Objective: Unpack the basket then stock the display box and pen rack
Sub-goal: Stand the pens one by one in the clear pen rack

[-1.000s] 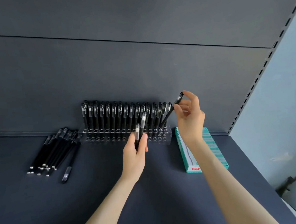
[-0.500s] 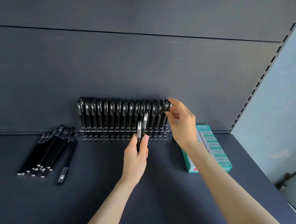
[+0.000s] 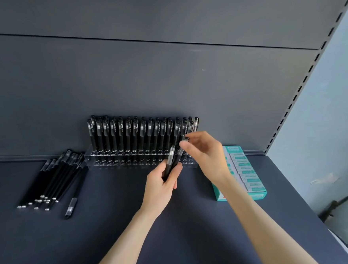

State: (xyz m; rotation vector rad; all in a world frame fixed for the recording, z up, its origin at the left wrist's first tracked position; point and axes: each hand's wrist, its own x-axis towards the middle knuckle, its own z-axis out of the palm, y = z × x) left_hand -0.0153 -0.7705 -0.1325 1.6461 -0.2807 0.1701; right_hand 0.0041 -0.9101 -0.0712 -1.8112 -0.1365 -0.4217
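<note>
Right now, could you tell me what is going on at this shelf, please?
A person is filling the clear pen rack against the back panel. The left hand grips a few black pens upright in front of it, and the right hand pinches the top of one of them. The rack's rear holes hold pens; its front holes look empty. Loose pens lie on the shelf to the left, a teal box to the right.

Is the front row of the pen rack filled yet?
No, the pen rack's front holes stand empty, and the pens stand only along its back.
</note>
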